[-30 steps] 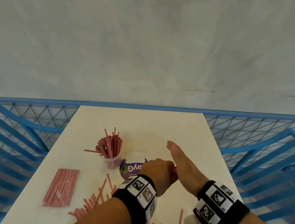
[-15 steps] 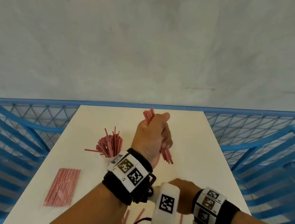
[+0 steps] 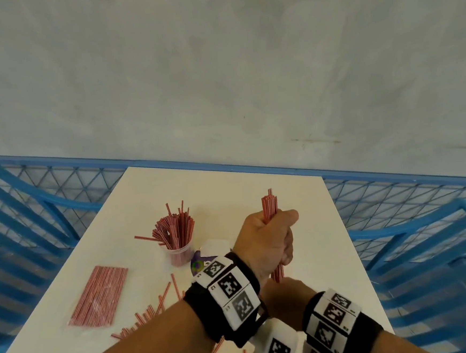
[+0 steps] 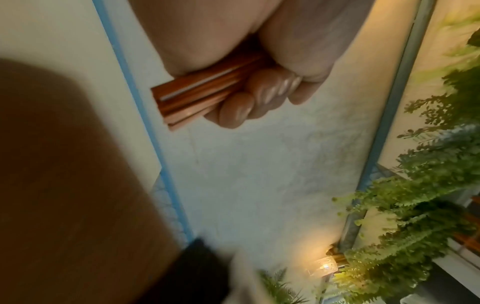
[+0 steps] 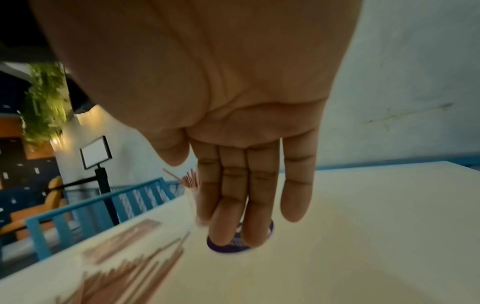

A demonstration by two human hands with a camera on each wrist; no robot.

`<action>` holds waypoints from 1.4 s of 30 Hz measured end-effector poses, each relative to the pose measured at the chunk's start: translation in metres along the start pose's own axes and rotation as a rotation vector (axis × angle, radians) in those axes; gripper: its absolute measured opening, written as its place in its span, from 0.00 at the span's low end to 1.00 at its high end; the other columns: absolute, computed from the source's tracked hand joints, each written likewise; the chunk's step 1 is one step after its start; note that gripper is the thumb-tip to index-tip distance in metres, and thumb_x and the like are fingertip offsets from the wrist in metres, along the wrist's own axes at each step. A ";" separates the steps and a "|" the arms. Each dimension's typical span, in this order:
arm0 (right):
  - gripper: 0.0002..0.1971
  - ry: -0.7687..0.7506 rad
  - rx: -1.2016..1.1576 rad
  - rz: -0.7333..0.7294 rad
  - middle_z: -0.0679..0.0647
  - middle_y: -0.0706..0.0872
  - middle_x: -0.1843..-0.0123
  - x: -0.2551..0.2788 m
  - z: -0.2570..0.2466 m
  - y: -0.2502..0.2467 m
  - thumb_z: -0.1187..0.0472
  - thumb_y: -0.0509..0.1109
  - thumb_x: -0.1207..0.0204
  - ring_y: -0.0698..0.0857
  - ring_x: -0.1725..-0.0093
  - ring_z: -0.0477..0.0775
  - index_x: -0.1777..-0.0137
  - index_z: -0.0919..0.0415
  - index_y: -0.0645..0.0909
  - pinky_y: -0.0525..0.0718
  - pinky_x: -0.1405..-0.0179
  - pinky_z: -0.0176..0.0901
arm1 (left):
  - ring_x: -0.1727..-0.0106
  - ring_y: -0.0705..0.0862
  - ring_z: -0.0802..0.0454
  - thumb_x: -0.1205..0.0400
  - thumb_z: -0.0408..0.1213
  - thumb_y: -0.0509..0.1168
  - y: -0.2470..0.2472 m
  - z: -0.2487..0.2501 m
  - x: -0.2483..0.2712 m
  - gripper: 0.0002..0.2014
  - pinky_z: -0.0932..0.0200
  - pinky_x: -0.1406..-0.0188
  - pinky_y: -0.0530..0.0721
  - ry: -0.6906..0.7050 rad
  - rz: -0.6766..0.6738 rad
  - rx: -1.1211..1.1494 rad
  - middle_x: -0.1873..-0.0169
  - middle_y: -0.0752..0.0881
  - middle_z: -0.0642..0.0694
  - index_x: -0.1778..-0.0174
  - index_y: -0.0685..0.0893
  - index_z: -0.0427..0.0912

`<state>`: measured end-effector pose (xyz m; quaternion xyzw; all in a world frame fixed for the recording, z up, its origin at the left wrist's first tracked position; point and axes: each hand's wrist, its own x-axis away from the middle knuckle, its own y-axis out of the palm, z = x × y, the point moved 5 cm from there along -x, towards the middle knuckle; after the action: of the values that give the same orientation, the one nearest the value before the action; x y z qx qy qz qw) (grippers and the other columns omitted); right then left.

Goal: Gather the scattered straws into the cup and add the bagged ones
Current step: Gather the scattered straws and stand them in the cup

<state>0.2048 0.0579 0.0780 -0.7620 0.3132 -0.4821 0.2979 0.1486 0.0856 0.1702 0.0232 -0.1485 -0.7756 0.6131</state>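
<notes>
Raised straw bundle (image 3: 270,209) upright, left fingers (image 4: 262,90) wrapping middle.

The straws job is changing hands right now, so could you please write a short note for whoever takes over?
Left hand: grips a bundle of straws upright above the table.
Right hand: open, fingers straight, holding nothing, just below the bundle.
Done: the cup already stands full of straws.
Left: put the held bundle into the cup, gather the loose straws near the table's front edge, then add the bagged straws lying left of the cup.
</notes>
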 end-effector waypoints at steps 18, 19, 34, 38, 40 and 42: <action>0.26 -0.254 -0.355 0.486 0.39 0.63 0.19 0.057 -0.021 -0.109 0.37 0.43 0.18 0.56 0.19 0.38 0.22 0.40 0.62 0.55 0.17 0.54 | 0.78 0.65 0.49 0.23 0.41 0.63 -0.033 -0.031 -0.007 0.20 0.55 0.73 0.68 0.130 -0.102 -0.750 0.82 0.67 0.46 0.80 0.66 0.42; 0.26 -0.250 -0.358 0.485 0.39 0.60 0.18 0.058 -0.022 -0.110 0.37 0.43 0.19 0.54 0.18 0.37 0.22 0.39 0.61 0.54 0.17 0.54 | 0.77 0.66 0.47 0.23 0.39 0.64 -0.025 -0.036 -0.008 0.19 0.53 0.72 0.71 0.059 -0.134 -0.740 0.81 0.69 0.44 0.79 0.68 0.42; 0.16 -0.093 -0.491 0.513 0.44 0.80 0.36 0.028 0.025 -0.056 0.49 0.52 0.15 0.76 0.34 0.43 0.34 0.50 0.76 0.71 0.28 0.41 | 0.80 0.63 0.54 0.20 0.42 0.66 -0.122 -0.065 -0.008 0.25 0.59 0.73 0.69 0.018 0.254 -0.568 0.83 0.64 0.52 0.82 0.64 0.47; 0.06 0.008 -0.510 0.389 0.36 0.80 0.49 0.018 0.050 -0.006 0.51 0.56 0.15 0.79 0.44 0.40 0.48 0.43 0.75 0.68 0.46 0.23 | 0.76 0.71 0.49 0.21 0.49 0.66 -0.184 -0.023 -0.029 0.21 0.52 0.69 0.76 0.058 0.521 -0.245 0.79 0.71 0.44 0.78 0.71 0.49; 0.06 0.028 -0.480 0.329 0.34 0.82 0.51 0.016 0.059 0.018 0.50 0.59 0.17 0.81 0.47 0.35 0.53 0.42 0.77 0.70 0.54 0.18 | 0.80 0.69 0.49 0.20 0.48 0.66 -0.211 0.000 -0.041 0.21 0.55 0.72 0.72 0.131 0.636 -0.153 0.83 0.70 0.49 0.76 0.69 0.47; 0.07 0.056 -0.488 0.310 0.42 0.88 0.56 0.016 0.065 0.036 0.52 0.64 0.19 0.83 0.53 0.34 0.58 0.43 0.80 0.74 0.57 0.19 | 0.81 0.69 0.50 0.19 0.46 0.65 -0.232 0.013 -0.051 0.20 0.56 0.74 0.70 0.176 0.724 -0.047 0.85 0.69 0.52 0.75 0.69 0.46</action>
<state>0.2631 0.0330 0.0359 -0.7407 0.5405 -0.3623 0.1672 -0.0610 0.1847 0.1151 0.0216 -0.0760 -0.5066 0.8586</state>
